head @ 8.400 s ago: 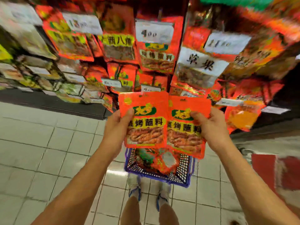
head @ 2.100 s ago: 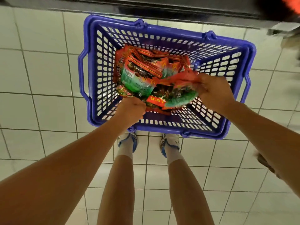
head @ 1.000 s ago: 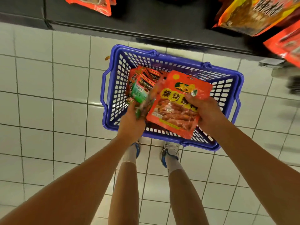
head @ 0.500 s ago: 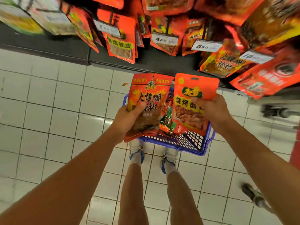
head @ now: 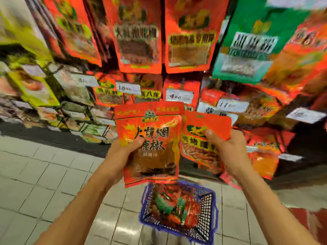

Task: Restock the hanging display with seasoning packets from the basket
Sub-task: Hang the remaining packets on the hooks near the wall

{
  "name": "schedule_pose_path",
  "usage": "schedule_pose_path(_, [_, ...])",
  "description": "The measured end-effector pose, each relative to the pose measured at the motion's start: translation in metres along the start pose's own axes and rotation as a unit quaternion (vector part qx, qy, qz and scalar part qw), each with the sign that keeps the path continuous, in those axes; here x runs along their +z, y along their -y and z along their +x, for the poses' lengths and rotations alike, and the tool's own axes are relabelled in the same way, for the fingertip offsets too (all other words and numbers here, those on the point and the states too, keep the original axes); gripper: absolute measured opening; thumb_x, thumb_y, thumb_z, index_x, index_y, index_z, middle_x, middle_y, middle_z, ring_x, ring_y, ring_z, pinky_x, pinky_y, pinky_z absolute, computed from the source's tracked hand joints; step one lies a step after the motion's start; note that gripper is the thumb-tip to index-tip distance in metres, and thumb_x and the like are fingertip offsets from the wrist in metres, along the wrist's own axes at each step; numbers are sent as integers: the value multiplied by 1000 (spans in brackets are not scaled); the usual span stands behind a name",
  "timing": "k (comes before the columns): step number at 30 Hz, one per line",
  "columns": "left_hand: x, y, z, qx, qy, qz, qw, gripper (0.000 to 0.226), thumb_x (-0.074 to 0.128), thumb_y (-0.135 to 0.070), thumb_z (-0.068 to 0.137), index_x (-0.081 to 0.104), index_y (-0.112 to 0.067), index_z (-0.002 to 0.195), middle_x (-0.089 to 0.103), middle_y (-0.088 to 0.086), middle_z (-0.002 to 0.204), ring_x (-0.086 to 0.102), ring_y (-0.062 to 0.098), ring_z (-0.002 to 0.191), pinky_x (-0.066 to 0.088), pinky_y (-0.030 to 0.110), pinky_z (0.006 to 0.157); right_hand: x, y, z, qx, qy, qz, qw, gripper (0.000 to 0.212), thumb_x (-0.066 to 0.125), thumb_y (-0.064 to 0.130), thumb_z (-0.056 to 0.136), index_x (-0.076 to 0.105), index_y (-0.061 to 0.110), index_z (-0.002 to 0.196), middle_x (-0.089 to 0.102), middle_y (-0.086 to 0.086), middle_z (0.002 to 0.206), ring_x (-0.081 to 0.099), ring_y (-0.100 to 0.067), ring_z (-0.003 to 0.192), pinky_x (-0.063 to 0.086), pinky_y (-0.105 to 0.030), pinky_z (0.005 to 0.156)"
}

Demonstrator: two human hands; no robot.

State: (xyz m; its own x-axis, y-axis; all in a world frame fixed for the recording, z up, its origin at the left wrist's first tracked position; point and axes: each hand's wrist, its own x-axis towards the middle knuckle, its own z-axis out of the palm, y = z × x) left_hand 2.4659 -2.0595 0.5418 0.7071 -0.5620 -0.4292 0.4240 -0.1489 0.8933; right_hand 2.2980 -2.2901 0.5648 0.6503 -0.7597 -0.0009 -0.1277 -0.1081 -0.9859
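My left hand (head: pixel 122 154) grips a red chili packet (head: pixel 152 147) with black lettering and a dark window, held upright at chest height. My right hand (head: pixel 224 151) grips an orange-red barbecue dip packet (head: pixel 200 138) with a yellow band, partly tucked behind the chili packet. Both packets are in front of the hanging display (head: pixel 177 50), whose rows of red, orange and green packets and white price tags look blurred. The blue basket (head: pixel 212 216) stands on the floor below my hands with several packets inside.
White floor tiles (head: pixel 44 183) spread to the left and around the basket. A dark base shelf (head: pixel 53 137) runs under the display. Yellow and pale packets (head: pixel 35 89) hang on the left section. Something red (head: pixel 311 220) lies at the lower right floor edge.
I have lifted both packets out of the basket and raised them toward the display. My view has tilted up from the floor to the hanging rows.
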Motion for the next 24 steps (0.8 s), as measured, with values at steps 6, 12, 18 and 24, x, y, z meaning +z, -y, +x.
schedule_pose_path(6, [15,-135,-35,108,17,-20,994,32,89,-43,69,76,-24,92,76,2,86,75,20,71,57,30,54,-3,139,15,-118,-47,30,991,23,73,24,91,71,25,68,68,26,65,55,11,60,47,-15,65])
schedule_pose_path(12, [19,-241,-61,256,-30,-31,966,13,78,-58,68,76,-50,80,77,-10,75,74,12,67,61,36,63,3,251,37,-209,-76,68,973,25,75,35,88,69,21,67,69,21,64,56,5,62,48,-22,65])
schedule_pose_path(18, [18,-306,-76,309,2,-33,950,12,70,-32,91,80,-27,86,78,6,84,73,21,66,61,39,61,14,332,67,-256,-59,118,958,10,74,26,84,78,29,75,74,14,71,66,-6,67,53,-25,64])
schedule_pose_path(24, [33,-339,-76,326,12,-32,945,11,70,-26,94,73,-17,89,77,2,76,73,16,60,56,29,50,19,371,109,-178,-85,112,974,20,72,37,92,72,18,84,79,1,84,75,-24,86,59,-46,86])
